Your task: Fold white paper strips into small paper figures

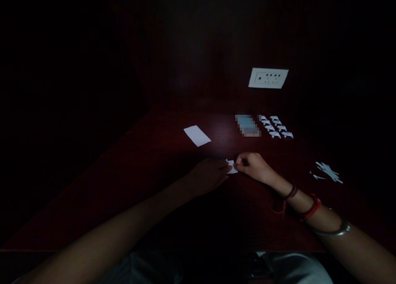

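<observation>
A small white folded paper piece (232, 166) lies on the dark red table (148, 168) between my two hands. My left hand (208, 176) rests on the table with its fingertips pressed on the paper's left side. From the right, my right hand (252, 165) comes in with its fingers curled and pinches the paper's right edge. Red threads and a metal bangle circle my right wrist.
A white paper rectangle (197, 135) lies beyond my left hand. Several small folded white paper shapes (276, 127) sit in rows at the back right beside a blurred bluish object (247, 125). White paper scraps (328, 171) lie at the right. A wall socket plate (267, 78) is behind.
</observation>
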A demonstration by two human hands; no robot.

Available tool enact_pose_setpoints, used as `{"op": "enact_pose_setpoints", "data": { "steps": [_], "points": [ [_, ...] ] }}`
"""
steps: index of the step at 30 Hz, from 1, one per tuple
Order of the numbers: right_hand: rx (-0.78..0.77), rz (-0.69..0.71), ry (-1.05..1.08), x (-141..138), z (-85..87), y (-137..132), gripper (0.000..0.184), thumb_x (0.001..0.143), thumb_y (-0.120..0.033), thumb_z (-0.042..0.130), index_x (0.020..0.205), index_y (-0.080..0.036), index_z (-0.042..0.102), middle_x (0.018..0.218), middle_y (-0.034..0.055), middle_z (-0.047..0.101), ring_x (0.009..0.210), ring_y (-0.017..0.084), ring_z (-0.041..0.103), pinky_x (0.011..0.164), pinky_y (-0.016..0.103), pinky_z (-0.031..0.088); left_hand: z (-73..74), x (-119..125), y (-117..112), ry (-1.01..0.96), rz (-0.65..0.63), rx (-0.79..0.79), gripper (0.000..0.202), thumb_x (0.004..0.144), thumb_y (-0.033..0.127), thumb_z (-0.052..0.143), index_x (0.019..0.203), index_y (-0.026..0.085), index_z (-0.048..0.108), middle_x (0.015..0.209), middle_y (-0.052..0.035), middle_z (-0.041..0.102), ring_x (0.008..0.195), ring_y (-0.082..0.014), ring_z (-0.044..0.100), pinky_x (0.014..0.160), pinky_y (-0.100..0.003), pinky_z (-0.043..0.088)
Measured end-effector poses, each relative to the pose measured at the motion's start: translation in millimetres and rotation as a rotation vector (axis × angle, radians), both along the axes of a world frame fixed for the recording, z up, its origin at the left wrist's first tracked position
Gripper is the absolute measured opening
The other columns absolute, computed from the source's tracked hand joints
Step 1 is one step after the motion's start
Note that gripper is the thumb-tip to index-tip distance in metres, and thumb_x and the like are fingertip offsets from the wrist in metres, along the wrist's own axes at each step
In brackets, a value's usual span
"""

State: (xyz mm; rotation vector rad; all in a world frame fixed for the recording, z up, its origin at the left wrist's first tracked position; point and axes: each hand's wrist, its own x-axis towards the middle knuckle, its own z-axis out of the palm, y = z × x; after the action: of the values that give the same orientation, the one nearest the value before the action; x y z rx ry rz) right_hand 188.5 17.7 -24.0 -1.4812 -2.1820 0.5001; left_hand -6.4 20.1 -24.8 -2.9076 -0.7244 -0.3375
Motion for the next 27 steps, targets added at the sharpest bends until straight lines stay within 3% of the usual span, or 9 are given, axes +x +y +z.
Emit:
{"op": "enact_pose_setpoints", "data": {
  "steps": [5, 8, 12, 27],
  "points": [
    [0.147, 0.006, 0.014, 4, 6.0, -5, 0.009, 0.070, -0.016, 0.050, 0.072, -0.016, 0.059, 0.065, 0.0006, 0.055, 0.059, 0.010, 0.049, 0.056, 0.021, 0.037, 0.1, 1, 0, -0.006, 0.002, -0.007, 0.030, 0.086, 0.028, 0.035, 0.113, 0.018, 0.044, 0.114, -0.0049, 0.050, 0.102, -0.0176, 0.048, 0.083, -0.032, 0.039],
    [0.231, 0.169, -0.036, 10, 11.9, -9, 0.018, 0.074, -0.013, 0.047, 0.083, -0.017, 0.062, 0.074, 0.0027, 0.054, 0.068, 0.011, 0.050, 0.063, 0.022, 0.039, -1.6, 0, 0, -0.011, 0.004, -0.009, 0.030, 0.086, 0.028, 0.035, 0.113, 0.018, 0.044, 0.114, -0.0048, 0.049, 0.102, -0.0171, 0.047, 0.084, -0.032, 0.038],
    [0.227, 0.364, -0.185, 15, 15.2, -13, 0.027, 0.076, -0.012, 0.044, 0.095, -0.022, 0.061, 0.081, 0.0029, 0.053, 0.070, 0.010, 0.050, 0.064, 0.022, 0.039, -3.0, -1, 1, -0.019, 0.004, -0.021, 0.030, 0.086, 0.029, 0.034, 0.113, 0.019, 0.044, 0.116, -0.0047, 0.048, 0.105, -0.0175, 0.045, 0.085, -0.032, 0.038],
    [0.254, 0.376, -0.372, 19, 18.8, -16, 0.025, 0.076, -0.013, 0.043, 0.090, -0.022, 0.063, 0.084, 0.0027, 0.058, 0.074, 0.013, 0.055, 0.067, 0.025, 0.040, -6.9, -4, 4, -0.065, 0.001, -0.078, 0.030, 0.086, 0.028, 0.036, 0.113, 0.020, 0.045, 0.117, -0.0052, 0.046, 0.107, -0.0172, 0.043, 0.086, -0.033, 0.037]
  ]
}}
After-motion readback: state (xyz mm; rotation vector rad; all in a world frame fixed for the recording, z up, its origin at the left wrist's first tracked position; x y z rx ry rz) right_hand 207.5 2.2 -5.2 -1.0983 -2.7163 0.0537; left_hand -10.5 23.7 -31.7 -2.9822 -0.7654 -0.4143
